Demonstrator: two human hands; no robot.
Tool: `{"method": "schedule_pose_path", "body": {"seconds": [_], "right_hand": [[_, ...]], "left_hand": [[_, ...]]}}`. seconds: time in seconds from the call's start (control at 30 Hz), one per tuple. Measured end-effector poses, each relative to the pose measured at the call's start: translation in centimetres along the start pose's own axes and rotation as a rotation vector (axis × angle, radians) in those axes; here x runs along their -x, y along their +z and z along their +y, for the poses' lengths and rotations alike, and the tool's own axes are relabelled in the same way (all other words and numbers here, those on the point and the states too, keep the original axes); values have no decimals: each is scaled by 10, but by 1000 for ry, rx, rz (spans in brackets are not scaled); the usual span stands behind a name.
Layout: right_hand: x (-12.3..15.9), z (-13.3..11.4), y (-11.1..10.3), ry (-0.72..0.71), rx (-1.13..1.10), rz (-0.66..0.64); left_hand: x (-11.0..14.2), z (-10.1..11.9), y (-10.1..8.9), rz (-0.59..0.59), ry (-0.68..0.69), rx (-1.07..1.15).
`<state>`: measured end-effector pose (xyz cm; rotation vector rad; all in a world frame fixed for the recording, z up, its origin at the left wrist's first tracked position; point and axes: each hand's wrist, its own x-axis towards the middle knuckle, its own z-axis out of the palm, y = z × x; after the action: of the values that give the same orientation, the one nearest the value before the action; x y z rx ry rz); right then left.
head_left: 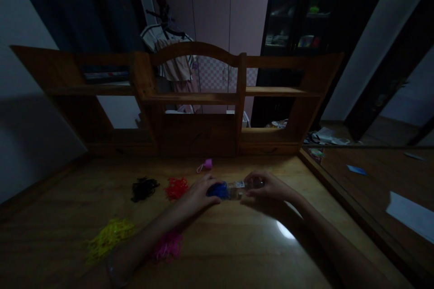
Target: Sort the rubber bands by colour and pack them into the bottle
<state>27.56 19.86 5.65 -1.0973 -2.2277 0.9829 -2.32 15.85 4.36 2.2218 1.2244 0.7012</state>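
Observation:
A clear bottle (233, 189) with a small pale label lies sideways just above or on the wooden desk, between my two hands. My left hand (203, 189) is closed round its left end, where a clump of blue strands (219, 190) shows between thumb and fingers. Whether all the blue strands are inside the bottle I cannot tell. My right hand (262, 184) grips the other end, fingers over the top and thumb below. Behind my left hand lies a pink cap with a loop (208, 164).
Piles of black strands (144, 188), red strands (176, 188), yellow strands (110, 238) and magenta strands (167, 247) lie on the desk (217, 253). A wooden shelf unit (195, 98) stands along its back. To the right is a lower brown surface with papers (410, 214).

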Motion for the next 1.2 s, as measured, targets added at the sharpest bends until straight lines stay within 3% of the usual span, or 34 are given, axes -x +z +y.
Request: {"method": "schedule_pose_path", "body": {"seconds": [0.33,0.57,0.73,0.97,1.2], "right_hand": [[-1,-7,11,-43,60,43],[3,-22,27,-76,129,91],[5,-26,32,-142,229,132],[6,-27,43,-192,270,135],[5,-25,48,-245,250,251]], "left_hand": [[1,-8,4,108,-133,84],[1,-6,6,160,-75,93],[3,-2,2,201,-121,133],[1,5,0,270,-224,394],[0,4,-3,332,-260,549]]}}
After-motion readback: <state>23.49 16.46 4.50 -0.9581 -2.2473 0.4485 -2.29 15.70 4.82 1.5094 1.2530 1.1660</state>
